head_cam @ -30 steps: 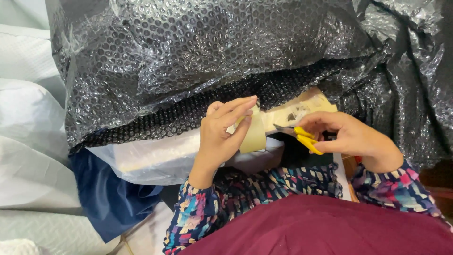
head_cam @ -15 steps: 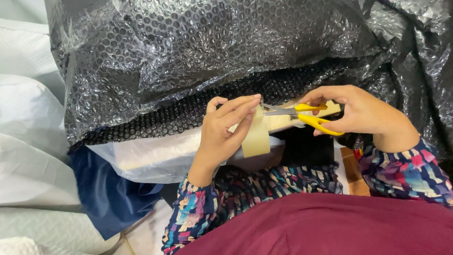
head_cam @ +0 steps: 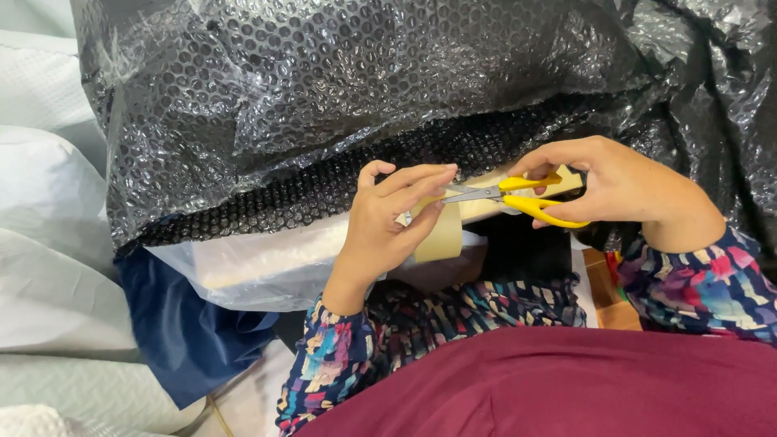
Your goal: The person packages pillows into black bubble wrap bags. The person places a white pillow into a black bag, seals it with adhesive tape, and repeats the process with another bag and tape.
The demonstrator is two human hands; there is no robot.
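Note:
My left hand (head_cam: 384, 226) pinches a beige strip of tape (head_cam: 441, 235) that hangs down from its fingertips. My right hand (head_cam: 619, 186) grips yellow-handled scissors (head_cam: 518, 194), fingers through the loops. The steel blades point left and meet the tape near my left fingertips. Behind the scissors lies a beige roll or card (head_cam: 486, 202), partly hidden by both hands. Both sleeves are multicoloured patterned cloth.
A large bundle wrapped in black bubble wrap (head_cam: 364, 97) fills the upper view. Below it lie a clear plastic bag (head_cam: 267, 263), dark blue cloth (head_cam: 178, 324) and white foam sheets (head_cam: 48, 267) at left. Maroon fabric (head_cam: 550, 388) covers my lap. A brown cardboard piece (head_cam: 607, 295) sits at right.
My right hand has lifted and turned the scissors so the blades point left at the tape. My left hand keeps hold of the tape strip, almost still.

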